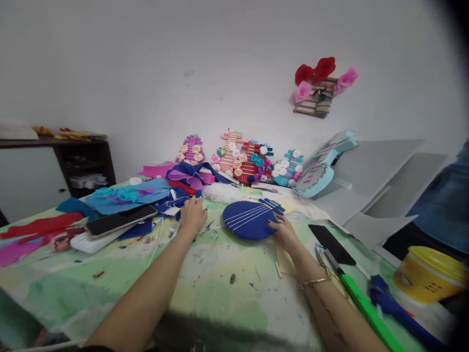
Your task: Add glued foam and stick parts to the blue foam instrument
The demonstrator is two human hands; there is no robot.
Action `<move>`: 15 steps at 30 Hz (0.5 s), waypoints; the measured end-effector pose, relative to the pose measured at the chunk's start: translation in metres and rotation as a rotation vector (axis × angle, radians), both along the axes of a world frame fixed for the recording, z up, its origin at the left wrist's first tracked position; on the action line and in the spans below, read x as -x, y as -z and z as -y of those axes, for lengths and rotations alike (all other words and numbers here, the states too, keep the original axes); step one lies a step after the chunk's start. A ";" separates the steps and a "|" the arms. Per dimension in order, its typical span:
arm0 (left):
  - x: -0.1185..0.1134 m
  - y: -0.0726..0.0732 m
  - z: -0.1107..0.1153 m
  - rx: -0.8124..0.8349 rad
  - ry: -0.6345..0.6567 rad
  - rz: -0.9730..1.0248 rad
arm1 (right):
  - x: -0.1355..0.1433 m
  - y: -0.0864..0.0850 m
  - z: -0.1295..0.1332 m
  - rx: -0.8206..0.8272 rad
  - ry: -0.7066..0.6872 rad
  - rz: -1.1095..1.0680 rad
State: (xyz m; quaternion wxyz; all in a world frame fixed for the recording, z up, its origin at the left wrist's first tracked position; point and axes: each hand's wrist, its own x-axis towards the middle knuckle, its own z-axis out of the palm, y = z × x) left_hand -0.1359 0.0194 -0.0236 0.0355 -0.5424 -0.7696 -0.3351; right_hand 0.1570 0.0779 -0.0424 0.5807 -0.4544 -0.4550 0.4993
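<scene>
My right hand grips the lower right edge of a blue, round-bodied paper lute, its thumb on the front face. Several white strings run across the lute's body towards a short neck with blue pegs at the upper right. The lute is tilted just above or on the table; I cannot tell which. Over by the blue paper scraps is my left hand, fingers curled downward. What they close on, if anything, is hidden. A tangled pile of white shredded paper or string lies just beyond it.
Finished paper instruments lean along the wall. Left lie coloured sheets and a phone. On the right are a black slab, scissors, a green-handled knife, a blue tool, a yellow tub and grey boards.
</scene>
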 end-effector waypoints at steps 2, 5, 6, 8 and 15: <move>0.005 0.003 0.000 0.068 -0.088 -0.035 | -0.001 0.005 -0.003 0.011 -0.009 -0.034; 0.011 0.007 -0.002 0.152 -0.176 -0.057 | -0.005 0.010 -0.008 -0.006 0.001 -0.077; 0.012 0.007 -0.003 0.170 -0.196 -0.059 | -0.006 0.011 -0.010 -0.023 0.007 -0.091; 0.013 0.006 -0.004 0.193 -0.221 -0.060 | -0.006 0.011 -0.013 -0.065 0.013 -0.121; 0.010 0.004 -0.002 0.129 -0.184 -0.219 | 0.002 0.004 -0.011 -0.139 -0.115 -0.152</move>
